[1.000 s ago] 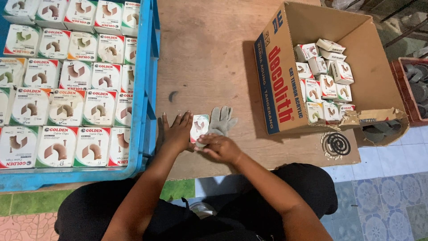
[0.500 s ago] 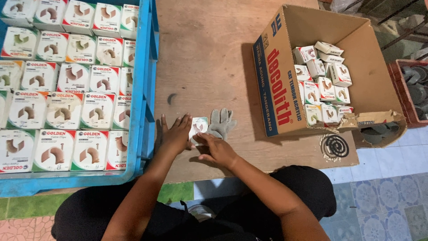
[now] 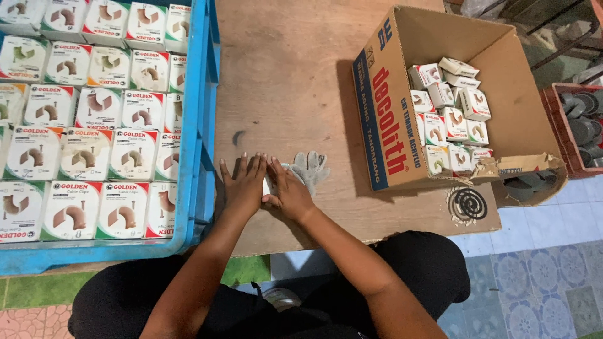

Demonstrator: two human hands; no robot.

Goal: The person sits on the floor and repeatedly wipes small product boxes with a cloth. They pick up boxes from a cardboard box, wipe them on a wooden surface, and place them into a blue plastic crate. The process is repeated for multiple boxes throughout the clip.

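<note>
Head cam: L hand (image 3: 242,184) + R hand (image 3: 287,190) cover small box (image 3: 268,186), prob pressing.

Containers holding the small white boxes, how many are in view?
2. The blue plastic crate stands on the table's left side, packed in rows. The open cardboard carton lies at the right, holding a loose pile. More boxes may be hidden underneath in either.

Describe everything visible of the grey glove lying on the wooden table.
The grey glove looks like knitted fabric, worn and a little dirty. It lies flat and empty on the wooden table, its fingers spread and pointing away from the person, between the hands and the cardboard box. Only the fingers and part of the palm show; the cuff end is hidden under the right hand, which rests against it. A small white box lies at its left edge, mostly covered by both hands.
</note>
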